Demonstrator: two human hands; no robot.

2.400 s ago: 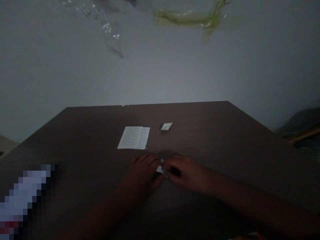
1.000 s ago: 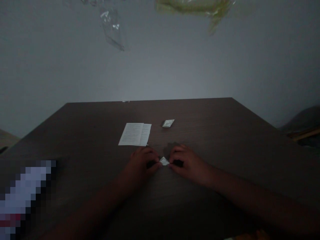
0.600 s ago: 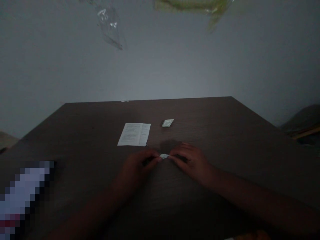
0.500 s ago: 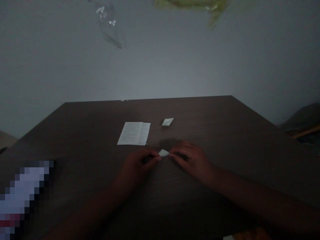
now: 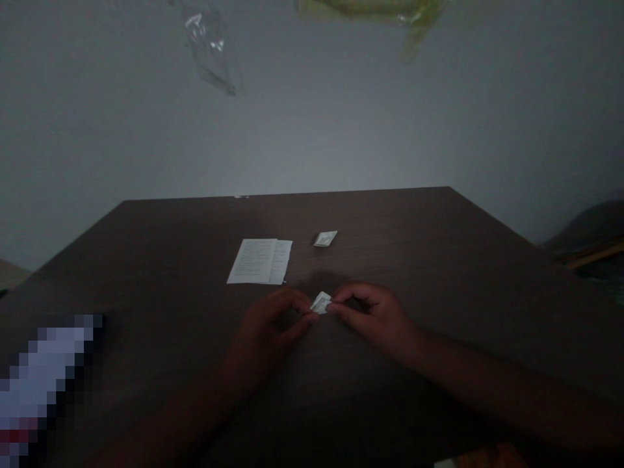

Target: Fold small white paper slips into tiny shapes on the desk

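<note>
A small white folded packet (image 5: pixel 320 303) is pinched between both my hands just above the dark wooden table (image 5: pixel 439 273). My left hand (image 5: pixel 273 325) grips its left edge with thumb and fingertips closed. On the packet's right edge, my right hand (image 5: pixel 373 315) pinches in the same way. Beyond the hands a printed white leaflet (image 5: pixel 260 261) lies flat, and a second small packet (image 5: pixel 325 238) rests to its right.
A blurred-out white object (image 5: pixel 43 383) lies at the table's near left. Clear plastic (image 5: pixel 212 49) and a yellowish bag (image 5: pixel 375 13) hang on the grey wall behind. A dark chair or furniture piece (image 5: pixel 589 240) stands at the right.
Both hands have lifted the small packet slightly off the table and moved it a little farther away; its face now tilts up towards me.
</note>
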